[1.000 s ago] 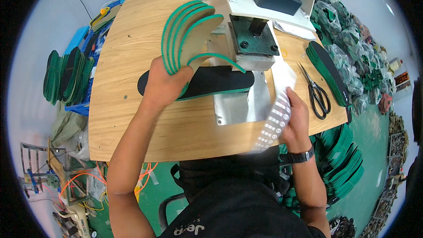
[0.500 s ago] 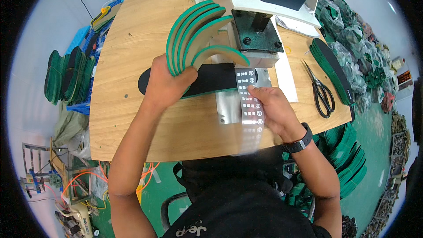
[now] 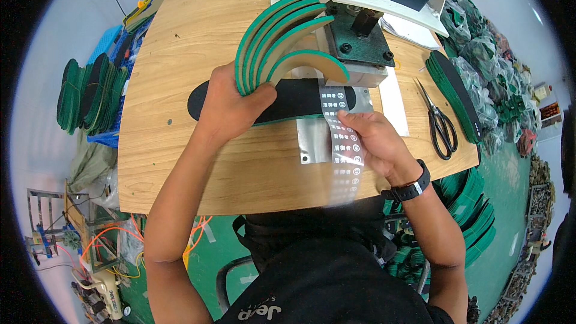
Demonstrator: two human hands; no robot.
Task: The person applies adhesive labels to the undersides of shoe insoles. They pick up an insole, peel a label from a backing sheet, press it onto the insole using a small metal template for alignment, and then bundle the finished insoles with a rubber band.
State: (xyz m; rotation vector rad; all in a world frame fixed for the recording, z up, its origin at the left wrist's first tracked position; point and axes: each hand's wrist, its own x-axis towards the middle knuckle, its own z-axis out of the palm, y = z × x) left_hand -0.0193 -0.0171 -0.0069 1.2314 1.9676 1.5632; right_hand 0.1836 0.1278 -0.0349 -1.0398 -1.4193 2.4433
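Note:
My left hand (image 3: 231, 108) is closed around several curved insoles (image 3: 264, 45), beige on the face with green edges, fanned and bent over to the right. Beneath them a black insole (image 3: 294, 99) lies flat on the table, its right end by the press and partly under the strip. Pinched between thumb and fingers of my right hand (image 3: 381, 144) is a clear film strip (image 3: 345, 150) with a row of white printed marks. The strip's upper part crosses the insole's right end; its lower part hangs toward me, blurred. A metal plate (image 3: 313, 147) shows under the insole.
Just beyond my right hand stands a press with a dark head plate (image 3: 360, 39). Black-handled scissors (image 3: 441, 126) and a stack of insoles (image 3: 453, 96) lie at the right of the table (image 3: 174, 162). Bundled insoles (image 3: 90, 96) sit off its left edge.
The view has shifted slightly, with the press now a little higher and farther right. Both hands keep their holds on the insoles and the strip.

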